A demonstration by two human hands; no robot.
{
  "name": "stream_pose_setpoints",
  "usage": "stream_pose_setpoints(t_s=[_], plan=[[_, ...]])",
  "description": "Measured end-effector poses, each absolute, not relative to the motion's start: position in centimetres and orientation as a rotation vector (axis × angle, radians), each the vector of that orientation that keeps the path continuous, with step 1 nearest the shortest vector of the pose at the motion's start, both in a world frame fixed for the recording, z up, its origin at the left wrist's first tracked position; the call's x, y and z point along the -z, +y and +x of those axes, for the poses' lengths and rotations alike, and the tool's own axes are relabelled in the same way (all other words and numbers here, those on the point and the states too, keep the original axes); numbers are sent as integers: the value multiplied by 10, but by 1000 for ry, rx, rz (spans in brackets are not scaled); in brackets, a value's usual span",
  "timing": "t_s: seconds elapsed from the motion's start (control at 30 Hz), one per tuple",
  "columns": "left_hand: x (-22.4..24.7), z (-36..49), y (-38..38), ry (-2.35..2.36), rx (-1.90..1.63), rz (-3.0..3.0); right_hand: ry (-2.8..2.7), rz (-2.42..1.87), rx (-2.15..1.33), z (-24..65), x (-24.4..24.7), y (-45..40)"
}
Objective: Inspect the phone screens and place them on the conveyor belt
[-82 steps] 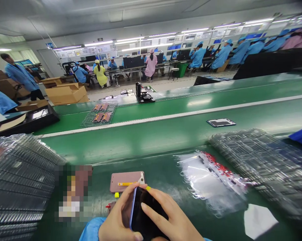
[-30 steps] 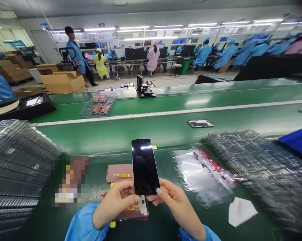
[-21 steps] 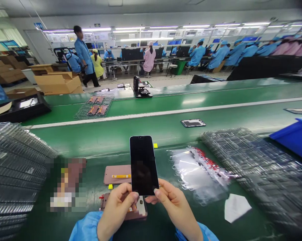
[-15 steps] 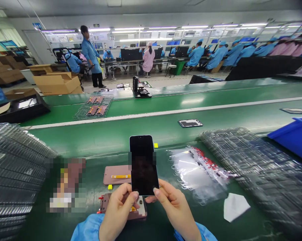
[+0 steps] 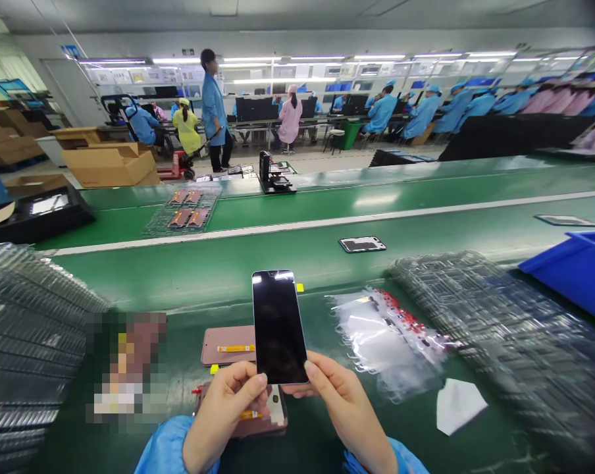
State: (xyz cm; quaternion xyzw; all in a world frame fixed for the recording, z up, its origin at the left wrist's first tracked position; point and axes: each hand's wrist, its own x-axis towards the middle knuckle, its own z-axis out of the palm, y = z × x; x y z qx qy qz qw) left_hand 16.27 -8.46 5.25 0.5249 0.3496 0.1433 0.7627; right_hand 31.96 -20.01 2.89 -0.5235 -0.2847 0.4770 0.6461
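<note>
1. Landmark: sheaf of clear plastic films (image 5: 376, 342) with red tabs, flat on the green workbench (image 5: 366, 447).
2. Smartphone (image 5: 278, 329): left of the films, held above the bench, dark glossy screen toward the person, light reflected along its top edge.
3. Left hand (image 5: 228, 405): left of the films, pinching the phone's lower left corner, thumb tip at the front edge.
4. Right hand (image 5: 339, 401): nearer the films, pinching the lower right corner, thumb on front, fingers behind. Hands slightly apart, the phone bridging them.
5. Rose-coloured panel (image 5: 227, 337) with orange flex strip: farther left of the films, partly covered by the phone.
6. Second rose panel (image 5: 262, 429): left of and nearer than the films, partly hidden by the left hand.
7. White paper piece (image 5: 459, 406): right of and nearer than the films.
8. Clear plastic trays (image 5: 505, 342): right of the films.
</note>
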Motion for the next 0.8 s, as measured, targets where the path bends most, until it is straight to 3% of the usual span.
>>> stream_pose_setpoints(t_s=[0.63, 0.8], plan=[[-44, 154, -81, 659, -312, 1249, -710, -1314, -1006, 319, -18, -205], [-63, 150, -65, 587, -577, 1018, -921, -1334, -1120, 314, -19, -206]])
